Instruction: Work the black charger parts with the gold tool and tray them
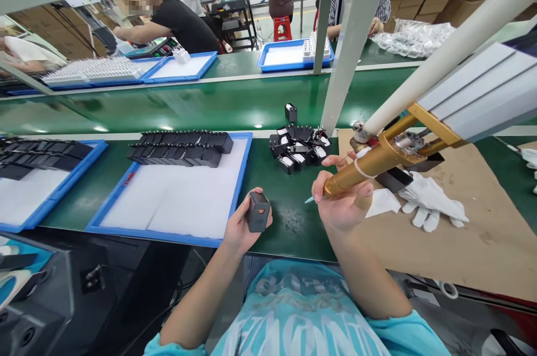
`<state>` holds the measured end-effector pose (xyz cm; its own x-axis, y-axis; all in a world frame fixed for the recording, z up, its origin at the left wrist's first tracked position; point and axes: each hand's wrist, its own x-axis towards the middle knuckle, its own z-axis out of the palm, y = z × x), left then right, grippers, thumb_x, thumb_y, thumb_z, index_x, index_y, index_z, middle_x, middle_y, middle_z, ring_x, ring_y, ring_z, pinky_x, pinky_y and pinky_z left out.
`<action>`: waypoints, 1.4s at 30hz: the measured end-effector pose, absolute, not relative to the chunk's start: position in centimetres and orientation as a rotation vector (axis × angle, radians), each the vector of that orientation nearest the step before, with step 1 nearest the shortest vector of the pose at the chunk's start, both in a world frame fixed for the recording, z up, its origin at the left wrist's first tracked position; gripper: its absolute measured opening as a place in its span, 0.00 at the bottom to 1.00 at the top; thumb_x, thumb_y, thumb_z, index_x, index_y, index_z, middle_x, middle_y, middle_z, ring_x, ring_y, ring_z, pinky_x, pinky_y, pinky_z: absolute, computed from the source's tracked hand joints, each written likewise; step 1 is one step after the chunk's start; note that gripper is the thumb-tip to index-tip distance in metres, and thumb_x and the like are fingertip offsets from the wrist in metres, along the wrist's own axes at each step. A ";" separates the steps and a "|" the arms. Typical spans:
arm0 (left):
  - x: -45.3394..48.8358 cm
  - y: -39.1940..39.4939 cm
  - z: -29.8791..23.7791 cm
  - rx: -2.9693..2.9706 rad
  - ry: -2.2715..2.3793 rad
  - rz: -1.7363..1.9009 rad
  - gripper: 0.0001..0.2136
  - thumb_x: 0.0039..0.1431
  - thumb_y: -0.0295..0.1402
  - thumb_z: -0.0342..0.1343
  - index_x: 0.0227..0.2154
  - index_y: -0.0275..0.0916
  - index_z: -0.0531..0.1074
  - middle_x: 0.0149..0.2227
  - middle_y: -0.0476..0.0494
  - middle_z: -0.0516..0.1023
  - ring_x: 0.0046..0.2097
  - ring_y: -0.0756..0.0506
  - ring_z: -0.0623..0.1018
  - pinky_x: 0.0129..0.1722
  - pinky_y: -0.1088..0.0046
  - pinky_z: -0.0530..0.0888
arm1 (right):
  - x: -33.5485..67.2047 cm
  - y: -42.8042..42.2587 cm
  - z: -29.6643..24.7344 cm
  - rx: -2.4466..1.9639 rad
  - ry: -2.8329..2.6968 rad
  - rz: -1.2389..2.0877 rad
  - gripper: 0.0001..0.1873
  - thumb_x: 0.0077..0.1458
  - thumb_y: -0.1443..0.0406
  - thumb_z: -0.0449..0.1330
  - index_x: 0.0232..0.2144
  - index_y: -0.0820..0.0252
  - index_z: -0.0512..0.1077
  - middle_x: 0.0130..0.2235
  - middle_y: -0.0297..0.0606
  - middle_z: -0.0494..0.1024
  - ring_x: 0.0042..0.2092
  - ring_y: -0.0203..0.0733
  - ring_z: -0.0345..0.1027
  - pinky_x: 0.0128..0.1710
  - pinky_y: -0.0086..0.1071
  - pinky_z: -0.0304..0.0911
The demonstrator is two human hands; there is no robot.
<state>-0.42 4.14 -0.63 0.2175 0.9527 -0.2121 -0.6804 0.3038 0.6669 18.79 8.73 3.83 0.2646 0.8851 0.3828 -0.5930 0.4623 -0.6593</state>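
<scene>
My left hand (240,228) is closed around a black charger housing (258,212), which has an orange-lined port on the face toward me. Over the green bench, my right hand (342,205) has its fingers around the lower end of a gold-coloured tubular tool (356,174). A pale teal pointed tip (309,200) sticks out past these fingers, aimed toward the charger housing but apart from it. Beyond both hands lies a pile of open black housings (297,148) with white parts inside. One more black housing (290,112) stands behind the pile.
Left of my hands, a blue-rimmed tray (247,168) holds rows of black housings (180,149); another blue tray (90,164) stands farther left. White gloves (434,199) lie on brown cardboard (461,244) at right. A slanted metal post (350,37) rises behind. Several people work beyond the green conveyor (188,107).
</scene>
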 end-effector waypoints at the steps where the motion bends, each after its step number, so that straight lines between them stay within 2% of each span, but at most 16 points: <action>1: -0.7 4.2 -0.6 0.537 0.665 1.204 0.13 0.60 0.40 0.57 0.45 0.41 0.70 0.30 0.46 0.71 0.28 0.50 0.71 0.26 0.75 0.68 | 18.8 8.7 3.8 -0.438 -0.806 1.041 0.21 0.55 0.45 0.53 0.44 0.48 0.63 0.40 0.32 0.73 0.16 0.29 0.63 0.10 0.28 0.53; 6: -1.7 4.3 -0.5 0.734 0.669 1.222 0.13 0.62 0.42 0.54 0.46 0.42 0.68 0.34 0.44 0.74 0.30 0.48 0.73 0.28 0.74 0.69 | 18.8 8.8 3.9 -0.422 -0.803 1.033 0.21 0.55 0.46 0.53 0.45 0.48 0.63 0.40 0.32 0.73 0.15 0.29 0.63 0.10 0.28 0.52; 14: -1.9 4.1 -0.3 0.933 0.738 1.216 0.15 0.63 0.46 0.52 0.46 0.42 0.65 0.33 0.45 0.73 0.29 0.48 0.72 0.28 0.73 0.68 | 18.9 8.8 3.8 -0.411 -0.806 1.043 0.21 0.55 0.46 0.55 0.46 0.48 0.64 0.40 0.32 0.73 0.16 0.30 0.63 0.10 0.29 0.52; 17: -2.7 4.5 0.1 1.311 1.066 1.159 0.17 0.63 0.48 0.50 0.48 0.43 0.66 0.36 0.45 0.74 0.32 0.47 0.73 0.31 0.71 0.68 | 18.9 8.8 3.7 -0.413 -0.798 1.058 0.22 0.55 0.46 0.55 0.47 0.48 0.64 0.40 0.32 0.73 0.16 0.30 0.63 0.10 0.30 0.52; 22: -6.6 9.9 0.6 2.362 1.924 0.822 0.18 0.63 0.45 0.52 0.48 0.39 0.72 0.39 0.38 0.78 0.42 0.39 0.74 0.44 0.60 0.64 | 19.0 8.7 3.7 -0.429 -0.798 1.059 0.22 0.55 0.47 0.54 0.47 0.48 0.64 0.40 0.32 0.73 0.16 0.30 0.63 0.11 0.30 0.52; 26: -10.7 15.7 0.2 2.603 2.280 0.422 0.19 0.66 0.43 0.46 0.49 0.35 0.72 0.39 0.32 0.77 0.47 0.33 0.71 0.45 0.56 0.61 | 18.9 8.6 3.8 -0.424 -0.791 1.066 0.19 0.55 0.47 0.54 0.44 0.49 0.64 0.40 0.31 0.72 0.16 0.29 0.63 0.12 0.29 0.53; 29: -12.0 17.4 -0.2 2.555 2.430 0.290 0.19 0.65 0.41 0.47 0.52 0.35 0.69 0.49 0.28 0.72 0.53 0.31 0.67 0.50 0.53 0.60 | 18.8 8.6 3.8 -0.426 -0.789 1.070 0.19 0.55 0.47 0.54 0.43 0.49 0.64 0.40 0.31 0.72 0.16 0.29 0.63 0.12 0.29 0.53; 32: -11.4 17.5 0.1 2.488 2.518 0.369 0.21 0.63 0.37 0.50 0.57 0.36 0.63 0.60 0.27 0.62 0.59 0.29 0.61 0.54 0.52 0.58 | 18.7 8.6 3.8 -0.421 -0.787 1.067 0.17 0.56 0.48 0.53 0.41 0.49 0.64 0.41 0.32 0.72 0.17 0.29 0.63 0.12 0.28 0.52; 36: -9.1 19.9 1.8 2.459 2.364 0.561 0.24 0.60 0.40 0.54 0.57 0.36 0.62 0.58 0.27 0.62 0.60 0.29 0.61 0.56 0.50 0.60 | 18.7 8.5 3.8 -0.436 -0.805 1.067 0.18 0.57 0.47 0.52 0.42 0.50 0.64 0.41 0.34 0.72 0.17 0.30 0.62 0.12 0.28 0.51; 38: -7.8 23.1 2.5 2.425 2.220 0.566 0.29 0.59 0.42 0.55 0.60 0.36 0.58 0.59 0.27 0.61 0.61 0.30 0.60 0.58 0.52 0.61 | 18.7 8.4 3.8 -0.425 -0.818 1.071 0.18 0.57 0.47 0.51 0.42 0.50 0.64 0.41 0.34 0.71 0.17 0.29 0.62 0.12 0.28 0.50; 41: -6.0 29.0 3.0 2.316 2.091 0.333 0.38 0.55 0.36 0.58 0.66 0.38 0.47 0.66 0.27 0.50 0.65 0.29 0.56 0.57 0.54 0.64 | 18.6 8.3 3.8 -0.393 -0.836 1.061 0.18 0.59 0.48 0.50 0.43 0.50 0.66 0.41 0.35 0.71 0.17 0.28 0.62 0.13 0.27 0.50; 42: -5.6 30.8 3.1 2.291 2.064 0.250 0.40 0.54 0.33 0.59 0.67 0.41 0.47 0.68 0.28 0.45 0.65 0.29 0.56 0.56 0.54 0.65 | 18.5 8.3 3.8 -0.386 -0.842 1.055 0.18 0.59 0.48 0.49 0.43 0.50 0.66 0.42 0.35 0.71 0.18 0.28 0.62 0.13 0.27 0.49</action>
